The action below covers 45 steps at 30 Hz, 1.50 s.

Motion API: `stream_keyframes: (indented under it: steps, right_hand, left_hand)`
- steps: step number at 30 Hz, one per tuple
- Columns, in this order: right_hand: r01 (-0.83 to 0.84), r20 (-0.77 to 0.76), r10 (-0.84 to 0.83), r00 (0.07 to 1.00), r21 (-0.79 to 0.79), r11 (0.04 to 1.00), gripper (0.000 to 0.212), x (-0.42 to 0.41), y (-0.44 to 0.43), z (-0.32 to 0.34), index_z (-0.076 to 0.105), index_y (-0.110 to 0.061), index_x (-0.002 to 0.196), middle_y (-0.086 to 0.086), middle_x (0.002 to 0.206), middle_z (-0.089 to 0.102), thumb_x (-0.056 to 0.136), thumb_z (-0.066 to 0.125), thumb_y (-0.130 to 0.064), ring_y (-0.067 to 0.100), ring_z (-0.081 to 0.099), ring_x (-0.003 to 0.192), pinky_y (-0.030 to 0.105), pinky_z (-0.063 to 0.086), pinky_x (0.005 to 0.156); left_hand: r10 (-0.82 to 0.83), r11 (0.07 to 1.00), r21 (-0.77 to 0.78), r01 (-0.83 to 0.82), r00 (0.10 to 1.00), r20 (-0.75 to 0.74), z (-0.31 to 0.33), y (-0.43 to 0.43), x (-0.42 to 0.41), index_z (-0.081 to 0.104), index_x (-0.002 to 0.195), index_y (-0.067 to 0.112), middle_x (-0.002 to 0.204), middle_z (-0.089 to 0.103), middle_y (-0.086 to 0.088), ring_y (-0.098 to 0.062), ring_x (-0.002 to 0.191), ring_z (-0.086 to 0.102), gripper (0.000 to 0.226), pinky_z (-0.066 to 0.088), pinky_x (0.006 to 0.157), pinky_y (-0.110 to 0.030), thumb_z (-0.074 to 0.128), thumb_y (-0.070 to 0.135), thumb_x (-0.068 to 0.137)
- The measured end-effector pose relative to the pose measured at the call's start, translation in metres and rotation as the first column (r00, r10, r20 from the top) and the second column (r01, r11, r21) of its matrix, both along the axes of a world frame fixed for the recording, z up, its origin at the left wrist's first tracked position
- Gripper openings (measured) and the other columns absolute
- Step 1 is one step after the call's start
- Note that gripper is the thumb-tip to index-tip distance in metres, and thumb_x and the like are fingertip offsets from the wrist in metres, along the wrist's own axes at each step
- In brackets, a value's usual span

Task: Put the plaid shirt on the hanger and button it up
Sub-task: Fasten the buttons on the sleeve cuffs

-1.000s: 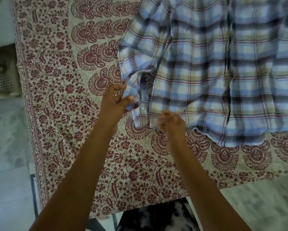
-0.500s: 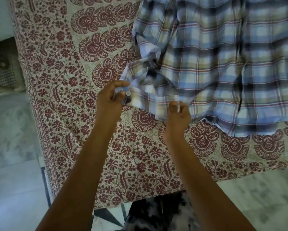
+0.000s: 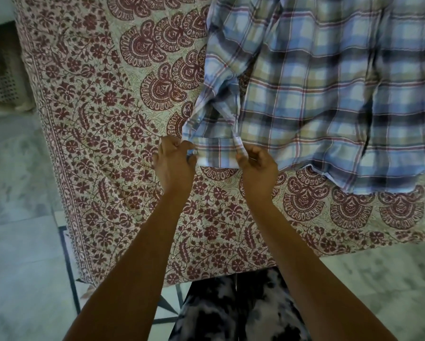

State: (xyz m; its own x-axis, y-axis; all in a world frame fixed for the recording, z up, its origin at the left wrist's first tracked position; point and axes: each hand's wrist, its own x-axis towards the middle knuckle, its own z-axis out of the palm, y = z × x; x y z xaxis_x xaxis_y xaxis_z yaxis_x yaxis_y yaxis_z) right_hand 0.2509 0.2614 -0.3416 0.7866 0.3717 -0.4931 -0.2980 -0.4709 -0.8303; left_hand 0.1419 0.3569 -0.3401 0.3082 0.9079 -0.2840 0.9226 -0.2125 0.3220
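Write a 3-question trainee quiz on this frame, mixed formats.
1. True or false: the left hand and right hand both grip the cuff of the blue-and-cream plaid cotton shirt.
2. Multiple choice. The shirt lies on: A) bare marble floor B) maroon floral printed bedsheet C) wooden chair.
3. Fill in: a hanger is ___ in this view.

Key
1. True: each hand pinches one end of the cuff, stretched between them.
2. B.
3. Not visible; the shirt's upper part runs out of frame.

No legible text or labels, as far as the soft view allows.
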Motion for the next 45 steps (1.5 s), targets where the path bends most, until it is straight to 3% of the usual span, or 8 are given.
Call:
stream_keyframes:
  steps: [5, 9, 15, 23, 26, 32, 39, 45]
  right_hand:
    - [-0.045, -0.058, 0.047, 0.997, 0.043, 0.998, 0.014, -0.002, 0.001, 0.003, 0.062, -0.011, 0.073, -0.005, 0.061, 0.054, 0.087, 0.062, -0.011, -0.002, 0.046, 0.054, 0.016, 0.04, 0.058]
    - [-0.064, -0.127, 0.081, 0.989, 0.128, 0.99, 0.022, 0.0, 0.004, 0.009, 0.057, -0.016, 0.067, -0.001, 0.061, 0.049, 0.087, 0.06, -0.01, 0.008, 0.043, 0.06, 0.02, 0.037, 0.06]
    - [-0.099, -0.143, 0.116, 0.983, 0.119, 0.988, 0.012, -0.002, 0.011, 0.01, 0.07, -0.006, 0.095, -0.005, 0.075, 0.065, 0.086, 0.062, -0.008, -0.002, 0.059, 0.065, 0.016, 0.047, 0.066]
    - [0.004, -0.159, 0.024, 0.987, 0.171, 0.985, 0.006, -0.005, 0.012, 0.015, 0.066, 0.001, 0.087, 0.002, 0.07, 0.064, 0.081, 0.064, 0.002, 0.009, 0.061, 0.066, 0.016, 0.051, 0.064]
    - [-0.043, -0.057, 0.05, 0.997, 0.124, 0.991, 0.008, -0.007, 0.015, 0.016, 0.067, 0.0, 0.088, -0.001, 0.071, 0.065, 0.081, 0.067, -0.003, -0.002, 0.06, 0.061, 0.011, 0.048, 0.061]
    - [-0.095, -0.074, 0.101, 0.992, 0.077, 0.993, 0.013, -0.006, 0.021, 0.016, 0.069, 0.002, 0.091, 0.006, 0.073, 0.065, 0.082, 0.065, -0.005, 0.011, 0.057, 0.064, 0.024, 0.05, 0.067]
    - [-0.073, -0.232, 0.114, 0.966, 0.178, 0.981, 0.008, 0.001, 0.021, 0.024, 0.067, 0.003, 0.088, 0.01, 0.071, 0.063, 0.084, 0.06, 0.0, 0.019, 0.057, 0.065, 0.03, 0.052, 0.068]
    - [-0.127, -0.259, 0.163, 0.952, 0.151, 0.98, 0.01, 0.007, 0.026, 0.033, 0.07, -0.004, 0.084, 0.0, 0.065, 0.067, 0.085, 0.06, 0.0, 0.012, 0.061, 0.059, 0.026, 0.055, 0.067]
  left_hand:
    - [-0.184, 0.982, 0.012, 0.188, 0.973, -0.139, 0.004, 0.008, 0.005, 0.065, 0.1, 0.011, 0.104, 0.06, -0.011, -0.028, 0.101, 0.051, 0.016, 0.036, 0.085, -0.037, 0.057, 0.016, 0.087]
    - [-0.082, 0.99, -0.108, 0.085, 0.996, 0.031, 0.005, 0.012, 0.009, 0.064, 0.088, 0.01, 0.096, 0.063, -0.009, -0.028, 0.085, 0.06, 0.01, 0.038, 0.064, -0.029, 0.054, 0.012, 0.087]
    - [0.03, 0.992, -0.127, 0.019, 0.927, 0.374, 0.031, -0.006, 0.032, 0.064, 0.085, 0.01, 0.078, 0.067, 0.001, -0.011, 0.067, 0.058, 0.004, 0.048, 0.062, -0.022, 0.062, 0.013, 0.086]
    - [-0.044, 0.999, -0.008, 0.053, 0.906, 0.421, 0.024, -0.017, 0.032, 0.065, 0.082, 0.008, 0.075, 0.069, -0.007, -0.02, 0.065, 0.064, 0.009, 0.055, 0.06, -0.039, 0.057, 0.012, 0.083]
    - [-0.03, 1.0, 0.018, 0.026, 0.927, 0.373, 0.023, -0.015, 0.029, 0.065, 0.08, 0.009, 0.074, 0.069, -0.007, -0.021, 0.063, 0.064, 0.01, 0.055, 0.059, -0.039, 0.057, 0.014, 0.081]
    - [0.147, 0.979, -0.195, -0.052, 0.847, 0.51, 0.031, -0.012, 0.032, 0.069, 0.081, 0.012, 0.068, 0.062, 0.017, 0.009, 0.06, 0.059, 0.004, 0.046, 0.062, -0.004, 0.068, 0.009, 0.079]
    - [0.056, 0.98, -0.188, 0.057, 0.835, 0.547, 0.035, -0.01, 0.03, 0.069, 0.084, 0.008, 0.075, 0.064, 0.008, 0.007, 0.061, 0.059, 0.005, 0.048, 0.064, -0.007, 0.065, 0.007, 0.081]
    - [-0.017, 0.992, -0.103, 0.078, 0.871, 0.491, 0.033, -0.005, 0.029, 0.068, 0.084, 0.006, 0.075, 0.069, -0.003, -0.016, 0.066, 0.065, 0.008, 0.056, 0.067, -0.033, 0.063, 0.012, 0.081]
